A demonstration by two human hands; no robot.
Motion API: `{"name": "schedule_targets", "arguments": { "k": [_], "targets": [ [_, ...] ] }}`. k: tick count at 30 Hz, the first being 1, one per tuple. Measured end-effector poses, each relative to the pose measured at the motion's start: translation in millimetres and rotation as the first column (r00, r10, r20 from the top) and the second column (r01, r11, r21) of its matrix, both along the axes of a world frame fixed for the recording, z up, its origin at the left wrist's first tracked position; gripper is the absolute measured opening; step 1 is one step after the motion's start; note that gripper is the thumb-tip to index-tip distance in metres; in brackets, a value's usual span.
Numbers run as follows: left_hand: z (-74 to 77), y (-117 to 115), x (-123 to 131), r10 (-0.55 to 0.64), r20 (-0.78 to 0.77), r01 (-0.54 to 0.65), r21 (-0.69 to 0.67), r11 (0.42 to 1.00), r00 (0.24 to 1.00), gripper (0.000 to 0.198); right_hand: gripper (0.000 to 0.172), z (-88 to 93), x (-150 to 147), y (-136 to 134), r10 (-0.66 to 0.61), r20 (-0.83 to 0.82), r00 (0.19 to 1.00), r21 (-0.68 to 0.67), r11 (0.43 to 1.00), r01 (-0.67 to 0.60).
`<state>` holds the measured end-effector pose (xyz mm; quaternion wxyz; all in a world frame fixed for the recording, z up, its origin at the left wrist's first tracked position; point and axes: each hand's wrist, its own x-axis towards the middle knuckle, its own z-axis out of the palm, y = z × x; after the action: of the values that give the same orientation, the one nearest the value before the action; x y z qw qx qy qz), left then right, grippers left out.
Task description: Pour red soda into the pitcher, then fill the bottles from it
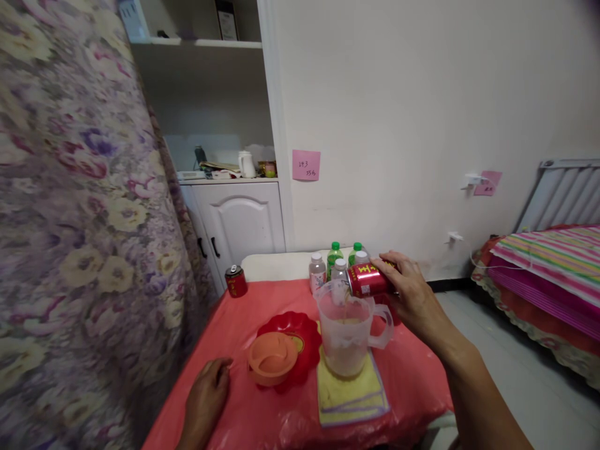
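Note:
My right hand (410, 284) grips a red soda can (369, 279), tilted with its mouth to the left above a clear plastic measuring jug (344, 350). A thin brown stream runs from the can into the jug, which has a handle on its right and stands on a folded yellow cloth (351, 400). My left hand (209, 394) rests on the table with its fingers curled in, nothing visible in them. To its right, an orange lid-like dish (272, 361) sits partly over a red scalloped plate (307, 365).
Several bottles, some with green caps (335, 246) and some with white caps (317, 257), stand behind the jug. Another red can (235, 281) is at the table's far left. Red plastic covers the table (276, 422). A floral curtain (89, 237) hangs at left; a bed (548, 275) stands right.

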<state>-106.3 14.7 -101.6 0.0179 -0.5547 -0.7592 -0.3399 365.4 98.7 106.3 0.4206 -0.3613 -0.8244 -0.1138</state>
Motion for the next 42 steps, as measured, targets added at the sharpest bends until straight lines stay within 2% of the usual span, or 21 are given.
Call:
{"name": "schedule_targets", "arguments": {
  "k": [8, 42],
  "targets": [
    [1.2, 1.0, 0.3, 0.010, -0.006, -0.010, -0.005, 1.000, 1.000, 0.033, 0.069, 1.1, -2.6, -1.8, -0.006, -0.005, 1.000, -0.022, 1.000, 0.006],
    [3.2, 0.2, 2.3, 0.000, 0.004, 0.000, -0.041, 0.999, 1.000, 0.037, 0.062, -1.7, -1.4, 0.8, -0.019, 0.050, 0.999, -0.012, 1.000, 0.020]
  ]
}}
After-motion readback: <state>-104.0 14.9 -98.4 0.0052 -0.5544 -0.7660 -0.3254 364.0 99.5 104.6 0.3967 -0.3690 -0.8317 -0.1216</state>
